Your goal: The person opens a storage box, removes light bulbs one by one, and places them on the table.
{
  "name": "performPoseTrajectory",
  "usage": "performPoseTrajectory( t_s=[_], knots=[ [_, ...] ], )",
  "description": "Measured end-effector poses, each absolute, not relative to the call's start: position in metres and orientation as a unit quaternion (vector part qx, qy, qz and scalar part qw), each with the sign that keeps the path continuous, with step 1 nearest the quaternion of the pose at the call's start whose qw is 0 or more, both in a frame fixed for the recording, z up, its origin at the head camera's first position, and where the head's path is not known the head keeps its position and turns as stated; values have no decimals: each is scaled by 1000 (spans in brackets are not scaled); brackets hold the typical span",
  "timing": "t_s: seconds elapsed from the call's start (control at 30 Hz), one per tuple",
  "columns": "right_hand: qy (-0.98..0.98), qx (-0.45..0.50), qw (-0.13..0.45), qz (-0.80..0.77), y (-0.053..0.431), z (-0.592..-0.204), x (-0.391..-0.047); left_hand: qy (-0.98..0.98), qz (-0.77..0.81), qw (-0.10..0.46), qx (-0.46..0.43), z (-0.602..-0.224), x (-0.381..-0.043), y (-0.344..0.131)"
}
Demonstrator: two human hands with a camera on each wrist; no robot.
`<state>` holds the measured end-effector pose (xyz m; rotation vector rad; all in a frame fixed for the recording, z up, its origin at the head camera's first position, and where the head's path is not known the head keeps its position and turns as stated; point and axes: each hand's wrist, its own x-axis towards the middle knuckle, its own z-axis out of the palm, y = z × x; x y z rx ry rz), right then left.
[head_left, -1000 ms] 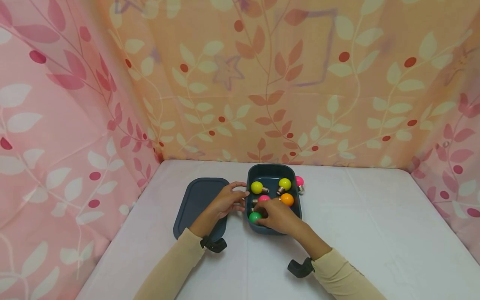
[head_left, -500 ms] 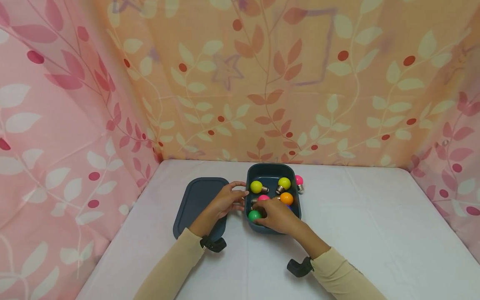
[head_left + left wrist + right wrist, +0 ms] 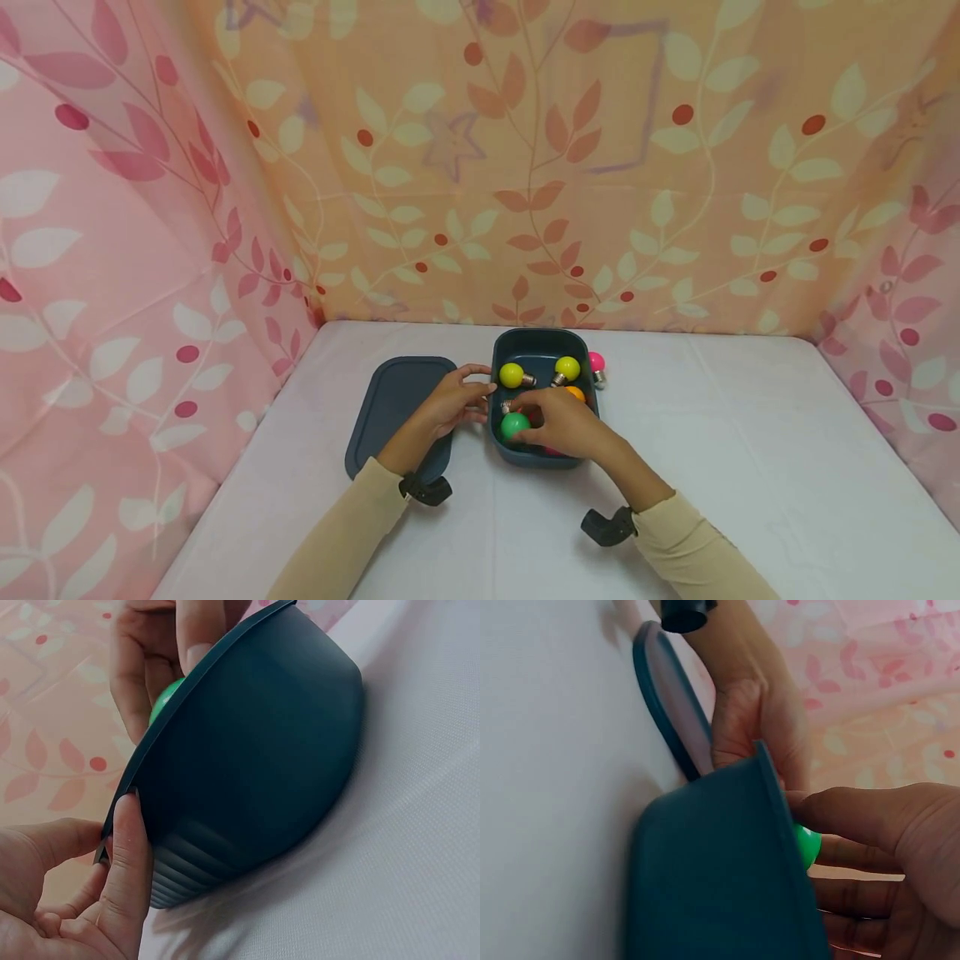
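Here I have the dark teal box (image 3: 525, 458) standing uncovered on the white surface (image 3: 712, 467), its lid (image 3: 386, 404) already off and lying to the left, partly beneath the left forearm (image 3: 408, 442). My right hand (image 3: 562, 421) is over the near half, its fingers pinching the green bulb (image 3: 515, 427); from both wrist views I catch the green dome showing past the rim. My left hand (image 3: 453, 400) is up against the left wall, fingers spread and touching, and I'd call that steadying. Inside, the left yellow bulb (image 3: 512, 375) and the right yellow bulb (image 3: 567, 368) lie farther back, the orange bulb (image 3: 576, 392) is partly covered by the right hand, and a patch of pink (image 3: 552, 451) peeks out below it, too hidden for me to name. One pink bulb (image 3: 597, 362) lies outside, just beside the right wall, with neither hand on it. So I judge this mid-course: lid off, most visible bulbs within the walls, the green one not yet released, one bulb out, the box not closed.
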<state>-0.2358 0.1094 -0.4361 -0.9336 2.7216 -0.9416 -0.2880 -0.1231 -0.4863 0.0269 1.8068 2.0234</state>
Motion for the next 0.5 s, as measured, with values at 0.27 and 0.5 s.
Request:
performPoseTrajectory(
  t_s=[0.27,0.5],
  knots=[
    [886,-293,62,-354,124,-422,-240,654,726,211,1,-486,-288,-123],
    [878,-285,46,-381,137,-411,-242,654,727,207,1,-487,-289,-123]
  ],
)
